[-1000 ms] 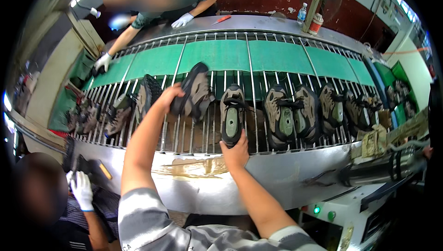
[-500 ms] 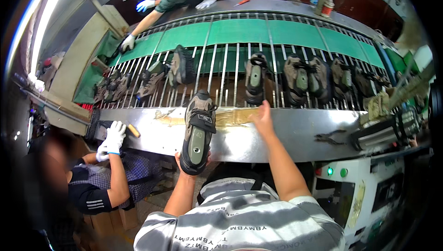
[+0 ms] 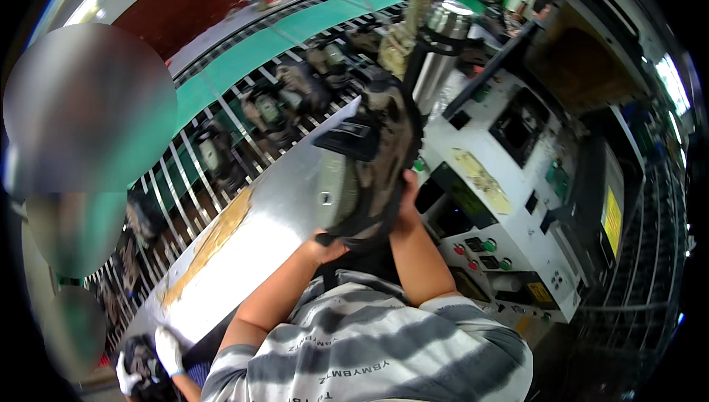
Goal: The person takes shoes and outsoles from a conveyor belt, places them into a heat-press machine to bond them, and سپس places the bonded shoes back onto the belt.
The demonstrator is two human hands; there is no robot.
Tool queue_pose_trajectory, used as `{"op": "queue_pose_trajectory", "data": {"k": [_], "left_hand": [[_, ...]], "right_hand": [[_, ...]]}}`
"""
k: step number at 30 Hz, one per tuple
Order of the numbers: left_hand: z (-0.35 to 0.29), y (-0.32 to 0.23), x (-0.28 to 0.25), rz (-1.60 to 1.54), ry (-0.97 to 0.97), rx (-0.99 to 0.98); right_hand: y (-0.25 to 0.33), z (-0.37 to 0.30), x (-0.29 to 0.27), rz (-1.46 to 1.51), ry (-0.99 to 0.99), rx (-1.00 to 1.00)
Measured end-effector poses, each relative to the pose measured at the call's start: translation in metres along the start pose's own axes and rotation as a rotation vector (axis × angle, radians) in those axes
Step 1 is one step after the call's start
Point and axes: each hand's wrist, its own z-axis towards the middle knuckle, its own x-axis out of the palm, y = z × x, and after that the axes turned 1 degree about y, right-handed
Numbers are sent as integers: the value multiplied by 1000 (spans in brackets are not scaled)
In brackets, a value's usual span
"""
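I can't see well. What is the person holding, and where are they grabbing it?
A dark sandal, sole facing up: left hand under its near end, right hand along its side.

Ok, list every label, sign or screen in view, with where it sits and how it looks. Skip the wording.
Yellow label: upright rectangle with dark print, on the dark cabinet at right.
Pale label: long worn cream strip, slanted across the white control panel beside the held shoe.
Dark screen: black squarish window in the white machine top, above that strip.
Small yellow sticker: low on the panel, near the red and green buttons.
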Motion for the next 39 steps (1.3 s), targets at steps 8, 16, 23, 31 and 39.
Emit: {"op": "queue_pose_trajectory", "data": {"k": [8, 16, 23, 31, 39], "left_hand": [[3, 20, -87, 593, -674, 507], [-32, 6, -139, 472, -776, 619], [-29, 15, -137, 607, -798, 607], [-31, 22, -152, 706, -800, 570], [4, 12, -123, 607, -732, 406]], "right_hand": [[229, -90, -13, -508, -457, -684], [421, 3, 56, -1829, -1290, -604], [467, 82, 20, -2345, -1671, 75], [442, 81, -8, -2294, -1755, 256], [376, -17, -4, -2452, -1331, -318]]}}
